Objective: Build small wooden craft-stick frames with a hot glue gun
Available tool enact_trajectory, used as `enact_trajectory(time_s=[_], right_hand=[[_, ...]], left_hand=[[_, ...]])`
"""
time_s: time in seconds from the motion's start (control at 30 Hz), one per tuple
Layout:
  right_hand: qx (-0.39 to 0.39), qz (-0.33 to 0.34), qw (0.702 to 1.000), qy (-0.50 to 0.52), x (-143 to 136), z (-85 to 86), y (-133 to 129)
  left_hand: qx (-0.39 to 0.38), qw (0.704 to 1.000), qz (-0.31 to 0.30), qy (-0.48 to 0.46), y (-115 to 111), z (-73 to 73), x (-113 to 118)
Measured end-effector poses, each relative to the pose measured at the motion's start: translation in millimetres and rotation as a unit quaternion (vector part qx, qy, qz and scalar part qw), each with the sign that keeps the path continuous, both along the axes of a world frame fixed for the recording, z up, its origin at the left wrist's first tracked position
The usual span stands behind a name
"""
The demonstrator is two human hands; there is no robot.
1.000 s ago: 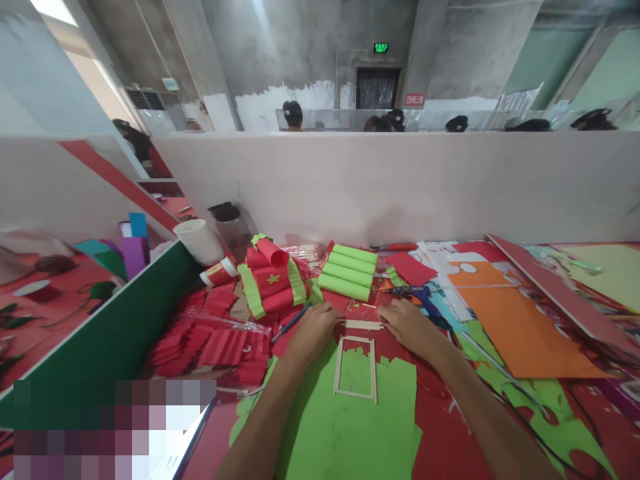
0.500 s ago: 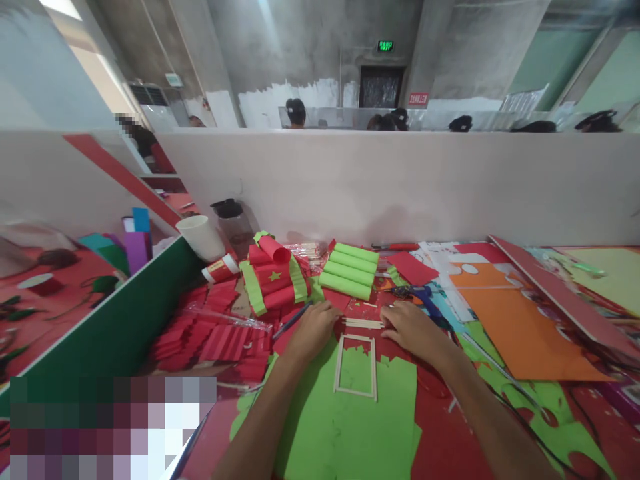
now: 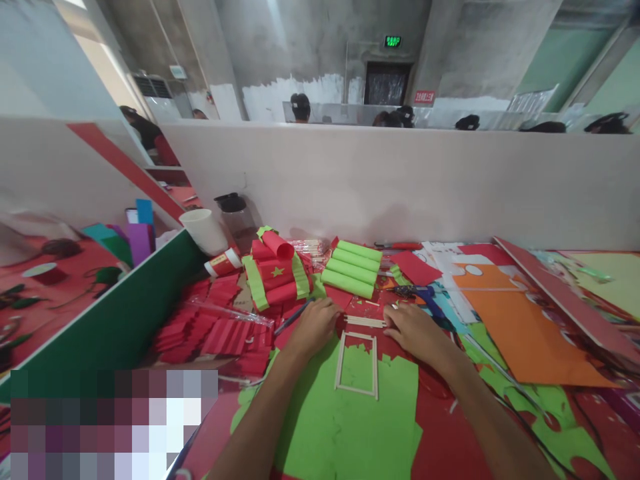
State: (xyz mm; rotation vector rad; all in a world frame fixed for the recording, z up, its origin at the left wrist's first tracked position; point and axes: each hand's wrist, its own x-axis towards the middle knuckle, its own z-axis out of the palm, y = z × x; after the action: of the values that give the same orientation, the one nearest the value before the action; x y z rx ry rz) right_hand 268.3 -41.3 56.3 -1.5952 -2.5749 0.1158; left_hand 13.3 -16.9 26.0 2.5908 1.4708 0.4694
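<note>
Between my two hands lies a small bundle of thin pale wooden sticks [image 3: 365,321], side by side and level. My left hand [image 3: 319,325] is closed at the left end of the bundle, its fingers curled down. At the opposite end my right hand [image 3: 409,325] pinches the sticks with thumb and fingers. Just below them a rectangular frame of the same sticks [image 3: 339,363] rests on a jagged-edged green sheet [image 3: 350,433]. The fingertips are partly hidden, so the exact grip is hard to see.
Rolled green paper [image 3: 353,267] and a red-green paper piece with a star [image 3: 277,277] stand behind. Red folded strips [image 3: 215,340] lie left, beside a green divider [image 3: 125,307]. A blue glue gun [image 3: 430,300] and orange sheet [image 3: 515,327] are right. A white partition [image 3: 320,180] rises behind.
The view has shifted slightly. Both hands stay at the ends of the stick bundle, and the stick frame lies as before.
</note>
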Motion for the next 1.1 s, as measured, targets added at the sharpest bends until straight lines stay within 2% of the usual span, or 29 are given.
enact_trajectory(time_s=[0.13,0.37,0.5,0.67,0.9,1.1], right_hand=[[0.0,-0.013,1.0,-0.022,-3.7,-2.9,-0.8],[0.017,-0.043,0.999,-0.027,-6.2,-19.0,1.8],[0.041,-0.029,0.998,-0.038,-6.8,-23.0,3.0],[0.074,-0.014,0.997,0.007,-7.6,-17.0,5.6],[0.064,-0.065,0.987,0.133,7.6,-4.9,13.8],[-0.031,-0.028,0.997,0.07,7.5,-1.9,5.6]], left_hand=[[-0.005,1.0,-0.003,-0.002,-0.1,-0.2,0.0],[-0.003,1.0,-0.009,-0.017,0.9,-4.0,0.0],[0.004,1.0,-0.008,-0.014,0.7,-3.4,-0.5],[0.001,1.0,0.002,-0.018,0.3,-0.2,-1.1],[-0.006,0.999,-0.006,-0.05,-1.3,3.8,0.4],[0.001,0.999,-0.009,-0.049,-1.5,3.8,0.7]])
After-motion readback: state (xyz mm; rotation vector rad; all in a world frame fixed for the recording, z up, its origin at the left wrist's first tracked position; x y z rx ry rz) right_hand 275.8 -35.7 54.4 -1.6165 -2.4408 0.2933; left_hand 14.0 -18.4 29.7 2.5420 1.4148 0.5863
